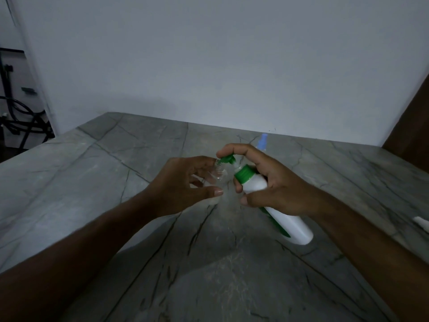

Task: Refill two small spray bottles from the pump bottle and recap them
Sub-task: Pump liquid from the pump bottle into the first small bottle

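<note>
My right hand grips a white pump bottle with a green collar, tilted so its green pump head points left; my index finger rests on top of the pump. My left hand holds a small clear spray bottle without its cap, with the open threaded neck right under the pump nozzle. Both are held above the grey stone table. A second small spray bottle with a pale blue cap stands behind my right hand, mostly hidden.
A small white object lies at the table's right edge. A white wall runs along the back of the table. Dark cables and a stand sit off the table at far left, and a brown surface rises at far right.
</note>
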